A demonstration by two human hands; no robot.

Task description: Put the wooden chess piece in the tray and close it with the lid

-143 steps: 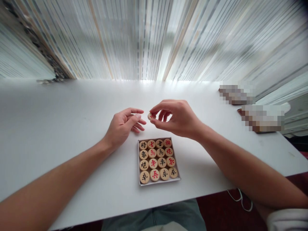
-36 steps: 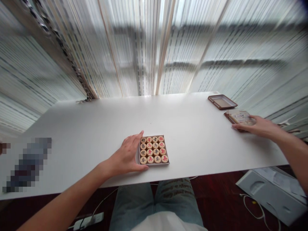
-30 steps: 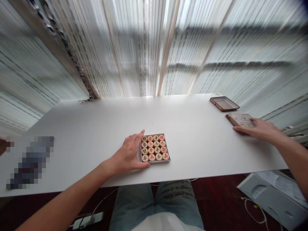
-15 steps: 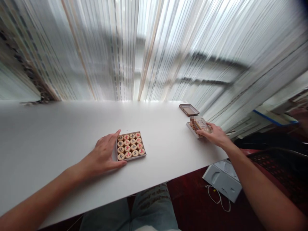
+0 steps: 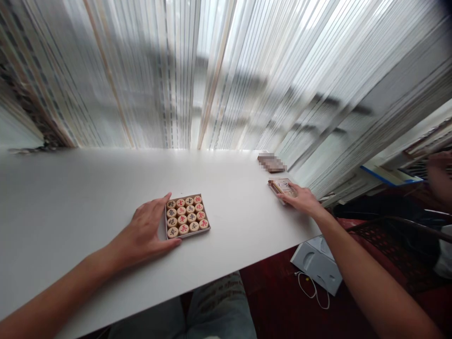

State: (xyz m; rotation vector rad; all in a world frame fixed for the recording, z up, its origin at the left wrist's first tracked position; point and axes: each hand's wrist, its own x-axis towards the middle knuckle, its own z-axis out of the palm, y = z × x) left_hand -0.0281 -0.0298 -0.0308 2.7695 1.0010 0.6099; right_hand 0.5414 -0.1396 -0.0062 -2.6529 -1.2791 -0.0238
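Observation:
A shallow box (image 5: pixel 209 228) packed with round Chinese chess pieces (image 5: pixel 182 220), marked in red and black characters, lies on the white table. My left hand (image 5: pixel 144 230) spans its left side, thumb at the near corner and a finger at the far one. Off to the right, my right hand (image 5: pixel 300 197) grips a printed lid (image 5: pixel 284 185) with fingers over it and thumb on the near side. That lid lies over a second small box, whose contents are hidden. Behind it is another box part (image 5: pixel 271 162), partly pixelated.
The white table (image 5: pixel 106 188) meets a striped sheer curtain (image 5: pixel 183 84) at its far edge. Below its right front edge, a grey moulded tray (image 5: pixel 316 266) and a white cable (image 5: pixel 310 294) are on the dark red floor. Part of another person shows at the far right.
The printed lid, tilted over the second box before, now lies flatter on it, and my right hand has come down with it. My left hand stays at the chess box. The view has shifted slightly.

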